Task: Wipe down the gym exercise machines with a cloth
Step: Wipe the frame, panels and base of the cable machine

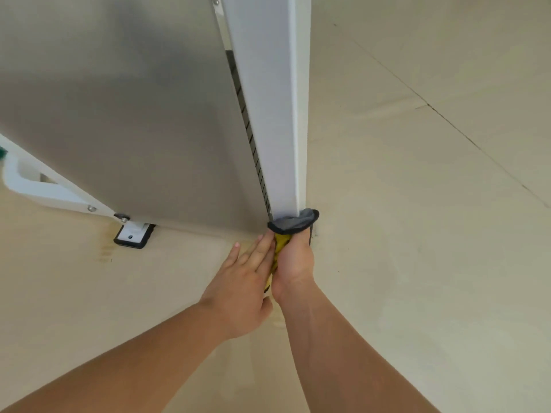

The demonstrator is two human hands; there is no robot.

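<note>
At white post [268,114] base on beige floor [417,234], R hand [293,260] grips cloth [293,222] (grey/yellow), L hand [241,281] flat, touching it.

2 hands, lower ctr: left hand [241,281], right hand [293,260]. 1 cloth [293,222], grey w/ yellow, ctr. 1 white post [268,114], top ctr. 1 grey panel [134,114], upper left. 1 white bracket [44,189], left edge. 1 foot plate [134,235], left of ctr. 4 screws [91,208]: 3 by bracket/plate, 1 at top.
</note>
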